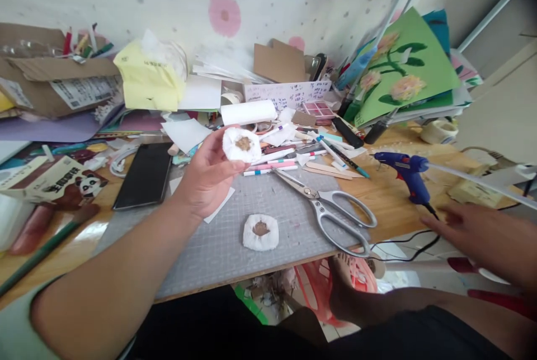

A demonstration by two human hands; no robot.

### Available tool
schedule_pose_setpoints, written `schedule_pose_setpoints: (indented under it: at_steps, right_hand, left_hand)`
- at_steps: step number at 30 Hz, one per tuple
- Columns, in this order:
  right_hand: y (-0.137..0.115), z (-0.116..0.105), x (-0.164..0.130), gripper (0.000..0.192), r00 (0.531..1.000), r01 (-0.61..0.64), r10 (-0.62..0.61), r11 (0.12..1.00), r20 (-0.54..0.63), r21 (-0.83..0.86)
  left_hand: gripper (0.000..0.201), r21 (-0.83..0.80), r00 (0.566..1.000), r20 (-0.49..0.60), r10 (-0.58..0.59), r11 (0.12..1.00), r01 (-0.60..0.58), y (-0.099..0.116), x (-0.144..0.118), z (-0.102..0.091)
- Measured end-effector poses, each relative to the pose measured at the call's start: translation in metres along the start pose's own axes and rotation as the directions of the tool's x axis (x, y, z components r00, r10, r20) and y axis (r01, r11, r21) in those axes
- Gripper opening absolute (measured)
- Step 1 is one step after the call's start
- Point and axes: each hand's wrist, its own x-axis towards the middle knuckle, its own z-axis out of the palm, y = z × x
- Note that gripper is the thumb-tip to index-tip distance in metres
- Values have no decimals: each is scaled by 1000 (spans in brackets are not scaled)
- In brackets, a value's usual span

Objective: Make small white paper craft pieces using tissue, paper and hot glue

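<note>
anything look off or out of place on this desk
The scissors lie with one handle at about the front edge of the desk, where they could get knocked. The glue gun seems to lie on its side, not upright. Pens lie in a jumbled heap beyond the scissors.

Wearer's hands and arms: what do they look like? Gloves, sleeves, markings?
Left hand: no glove, no ring visible; a loose, pale sleeve ends near the elbow. Right hand: ungloved, blurred, so small markings can't be told; no sleeve in view.
</note>
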Motion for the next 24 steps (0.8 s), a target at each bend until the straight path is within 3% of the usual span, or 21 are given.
schedule_pose_setpoints:
  at_steps: [1,2,3,6,7,9,12,15,20,24]
  right_hand:
    - [-14,6,-12,20,999,15,-23,965,-24,-262]
    - [-32,14,-21,18,996,78,-92,904,-13,-419]
    - [-53,23,-27,11,977,202,-149,874,153,-441]
    - [-127,57,-28,15,815,493,-346,836,464,-242]
    - [-148,68,-24,15,761,545,-402,822,510,-165]
    - [-179,88,-12,17,726,571,-437,814,530,-110]
    - [-195,116,-1,14,687,609,-506,793,521,-33]
    - [-191,140,1,17,729,593,-533,806,429,-5]
    - [-185,167,5,55,792,571,-531,819,300,-58]
    - [-187,171,11,47,790,559,-527,829,314,-12]
  left_hand:
    - [49,-1,1000,26,4,1000,-4,0,-1,0]
    - [50,4,999,49,5,1000,-5,0,-2,1]
    - [52,14,998,68,3,1000,-4,0,-3,1]
    - [57,55,996,85,-17,998,13,-2,-5,1]
    - [58,61,996,87,-23,998,18,-2,-6,0]
    - [59,58,995,93,-26,998,21,-2,-6,0]
    - [59,53,995,95,-26,998,21,-1,-6,-2]
    - [60,65,994,99,-37,997,30,0,-5,-3]
    - [65,88,984,146,-99,992,86,1,-6,-6]
    - [65,88,980,170,-105,992,91,1,-6,-6]
